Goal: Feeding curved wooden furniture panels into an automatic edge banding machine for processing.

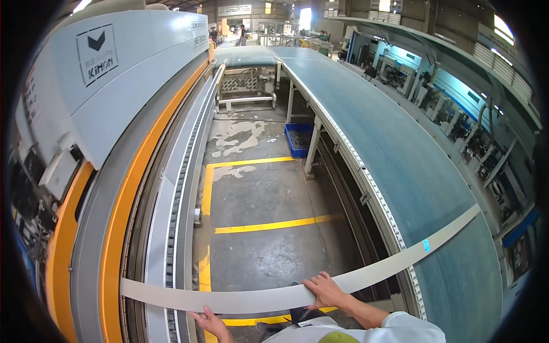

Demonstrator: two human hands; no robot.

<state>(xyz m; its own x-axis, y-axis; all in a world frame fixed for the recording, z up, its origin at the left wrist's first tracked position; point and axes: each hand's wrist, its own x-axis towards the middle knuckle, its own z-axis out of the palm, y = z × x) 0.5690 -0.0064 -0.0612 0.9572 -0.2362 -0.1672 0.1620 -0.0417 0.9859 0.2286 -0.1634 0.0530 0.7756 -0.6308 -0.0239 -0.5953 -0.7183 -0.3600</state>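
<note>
A long, narrow pale board [251,301] lies crosswise in front of me. It spans from the machine on the left to the conveyor on the right, and a small light-blue mark [426,245] sits toward its right end. My right hand [327,291] grips the board a little right of its middle, fingers over the far edge. Closer to its left end, my left hand [210,324] holds the near edge, some fingers partly hidden beneath. The board's left end rests over the machine's feed edge [154,251], while its right part lies on the green conveyor belt [383,148].
A large grey-white machine [131,63] with an orange rail [128,211] runs along the left. Yellow lines [274,226] mark the concrete floor between machine and conveyor. A blue crate [298,140] stands by a conveyor leg. A person [243,35] is far back.
</note>
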